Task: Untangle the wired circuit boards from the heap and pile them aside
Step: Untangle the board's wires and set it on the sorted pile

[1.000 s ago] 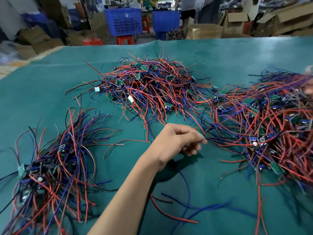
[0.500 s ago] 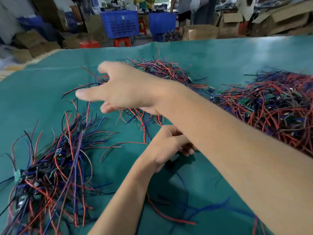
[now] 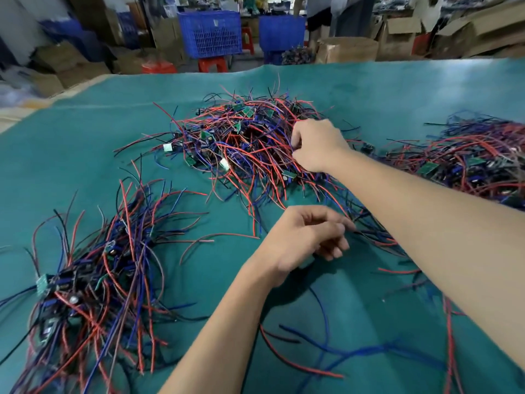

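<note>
- Boards (image 3: 288, 174), green and small, sit knotted among red and blue wires in the heap (image 3: 244, 143) at the cloth's 12 o'clock.
- Right-hand fingers (image 3: 298, 143) curl into the heap's 3 o'clock edge and pinch wires there; which board they lead to is hidden.
- Right hand (image 3: 318, 146) was sweeping open over the pile at 9 o'clock half a second ago; it has since swung back to the heap.
- Left-hand fingers (image 3: 329, 245) stay loosely curled over the cloth; I cannot tell whether they hold a wire.
- Left hand (image 3: 301, 240) has barely moved, resting at centre, just below the heap.
- Pile (image 3: 85, 280) of sorted boards lies at 8 o'clock, well apart from the heap.
- Likely meaning: one board has just been dropped on the pile, and the next pull is starting.
- Second tangle (image 3: 468, 166) waits at 3 o'clock, so much work remains.
- Loose wires (image 3: 298, 362) lie at 6 o'clock on the cloth (image 3: 85, 155).
</note>
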